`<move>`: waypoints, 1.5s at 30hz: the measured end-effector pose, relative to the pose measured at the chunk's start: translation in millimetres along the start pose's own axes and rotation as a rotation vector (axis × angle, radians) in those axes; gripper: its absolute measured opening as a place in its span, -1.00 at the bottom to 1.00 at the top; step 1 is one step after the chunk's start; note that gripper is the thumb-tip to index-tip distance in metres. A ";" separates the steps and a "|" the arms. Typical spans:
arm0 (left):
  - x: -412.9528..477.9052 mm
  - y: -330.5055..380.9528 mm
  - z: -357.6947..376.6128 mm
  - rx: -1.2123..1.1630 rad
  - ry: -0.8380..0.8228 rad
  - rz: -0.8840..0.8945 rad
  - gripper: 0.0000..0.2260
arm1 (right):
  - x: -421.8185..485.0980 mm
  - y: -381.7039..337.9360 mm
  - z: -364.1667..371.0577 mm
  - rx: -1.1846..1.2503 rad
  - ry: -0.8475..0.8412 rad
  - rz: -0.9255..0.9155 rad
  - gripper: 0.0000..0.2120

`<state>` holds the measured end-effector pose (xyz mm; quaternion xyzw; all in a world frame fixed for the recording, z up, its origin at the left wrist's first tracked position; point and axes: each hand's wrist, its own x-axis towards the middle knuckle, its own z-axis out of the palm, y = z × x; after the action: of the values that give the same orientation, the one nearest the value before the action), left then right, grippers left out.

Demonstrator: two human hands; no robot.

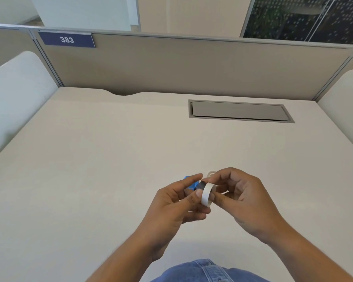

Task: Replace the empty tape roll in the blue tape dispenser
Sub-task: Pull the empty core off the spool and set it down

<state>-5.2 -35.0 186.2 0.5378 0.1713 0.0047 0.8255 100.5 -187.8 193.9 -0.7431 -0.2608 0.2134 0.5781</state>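
Note:
My left hand [177, 202] holds the blue tape dispenser [190, 185] above the desk, and its fingers hide most of it. A dark round part [201, 186] of the dispenser shows beside the blue body. A white tape roll [207, 194] stands on edge between both hands, right against that dark part. My right hand [240, 198] pinches the roll from the right with thumb and fingertips. Behind my right fingers, a small pale ring [211, 173] lies on the desk, partly hidden.
The beige desk [110, 159] spreads wide around the hands. A grey cable hatch [238, 111] sits flush in the desk at the back right. Partition walls close off the back and both sides. Blue denim [204, 271] shows at the near edge.

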 end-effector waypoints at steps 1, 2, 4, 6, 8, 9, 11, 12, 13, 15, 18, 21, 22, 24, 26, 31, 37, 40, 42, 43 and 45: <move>0.6 -0.1 0.1 0.004 -0.002 0.002 -0.71 | 0.3 0.8 0.2 -0.005 0.007 0.001 -0.79; 1.1 -0.1 0.4 0.012 0.000 0.007 -0.72 | 0.6 1.8 0.3 -0.007 0.014 0.002 -0.78; 1.9 -0.7 0.6 0.023 0.012 0.016 -0.75 | 0.9 3.9 0.5 -0.002 0.027 0.005 -0.77; 3.3 -2.8 -0.2 0.014 0.044 0.022 -0.75 | 1.4 4.2 0.9 0.021 0.041 0.005 -0.81; 5.2 -5.7 -0.8 -0.012 0.085 0.023 -0.75 | 1.3 3.8 1.1 0.056 0.037 -0.002 -0.82; 5.8 -7.1 -0.5 -0.025 0.102 0.023 -0.76 | 0.7 3.6 1.5 0.061 0.026 -0.006 -0.79; 7.0 -8.7 1.0 -0.051 0.128 0.022 -0.77 | -0.6 4.4 2.6 0.035 0.004 -0.016 -0.65; 7.5 -8.9 2.2 -0.061 0.136 0.025 -0.76 | -1.0 4.7 3.1 0.028 -0.005 -0.021 -0.62; 8.3 -9.0 3.4 -0.067 0.142 0.028 -0.75 | -1.1 4.5 3.8 0.035 -0.010 -0.026 -0.63; 10.0 -9.6 5.2 -0.069 0.155 0.033 -0.76 | -0.7 3.4 3.6 0.088 -0.028 -0.023 -0.70; 13.0 -10.8 4.5 -0.061 0.176 0.038 -0.81 | 0.3 3.2 2.8 0.135 -0.089 -0.009 -0.66; 15.7 -11.1 3.0 -0.018 0.173 0.025 -0.82 | 3.1 7.6 1.8 0.054 -0.060 -0.038 -0.64; 16.8 -11.3 2.0 0.002 0.178 0.023 -0.83 | 5.3 10.5 0.6 0.036 -0.037 -0.038 -0.65; 19.0 -11.9 -0.2 0.018 0.194 0.024 -0.85 | 11.3 21.0 -5.6 -0.014 0.034 -0.032 -0.67; 21.6 -12.9 -2.8 0.013 0.208 0.025 -0.85 | 19.7 36.8 -13.7 -0.122 0.105 -0.006 -0.68; 29.0 -17.9 -10.2 -0.006 0.242 0.011 -0.76 | 36.7 88.1 -26.1 -0.411 0.148 0.147 -0.57; 38.6 -23.6 -17.2 0.110 0.278 -0.020 -0.84 | 45.4 133.6 -25.4 -0.598 0.043 0.274 -0.50; 42.3 -26.5 -20.8 0.147 0.294 -0.024 -0.83 | 50.4 142.1 -24.1 -0.609 0.060 0.294 -0.51; 44.3 -27.5 -23.0 0.123 0.311 -0.014 -0.81 | 53.8 145.9 -24.3 -0.610 0.055 0.307 -0.52; 45.4 -28.2 -23.9 0.107 0.321 -0.012 -0.80 | 55.2 147.3 -24.7 -0.607 0.055 0.313 -0.53; 48.2 -29.2 -24.7 0.091 0.333 -0.019 -0.79 | 57.5 149.5 -25.9 -0.601 0.062 0.317 -0.53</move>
<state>28.0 -16.2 137.9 0.5646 0.3109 0.0782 0.7605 182.0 -200.0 54.1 -0.9177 -0.1757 0.1916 0.3004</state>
